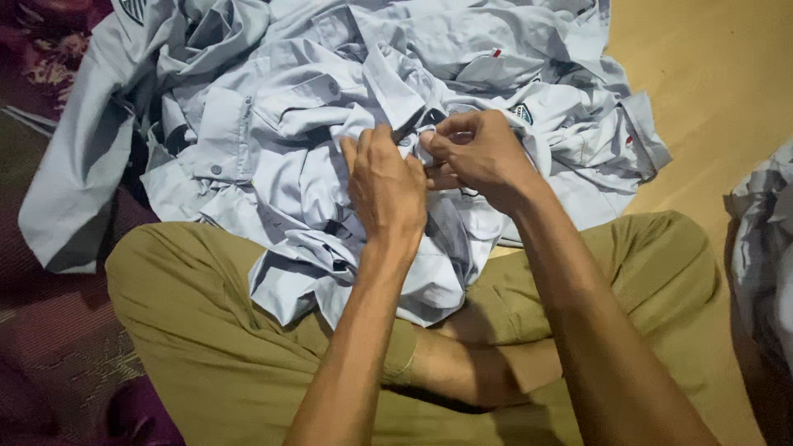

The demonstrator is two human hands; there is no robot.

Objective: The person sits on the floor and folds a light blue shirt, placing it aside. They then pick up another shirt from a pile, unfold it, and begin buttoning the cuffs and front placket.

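Observation:
A pale grey-blue shirt [314, 186] lies bunched across my lap, over my crossed legs in olive trousers [194, 322]. My left hand [384, 186] grips a fold of this shirt near its collar, fingers closed on the cloth. My right hand [475, 153] pinches the same shirt right beside it, thumb and fingers pressed together on a small part of the fabric. Both hands touch each other at the fingertips. What sits between the fingertips is hidden.
A heap of several more pale grey-blue shirts [396, 58] spreads over the floor ahead of me. Another grey garment [764, 248] lies at the right edge. A dark red patterned mat [49, 330] covers the left; tan floor [719, 83] shows at the right.

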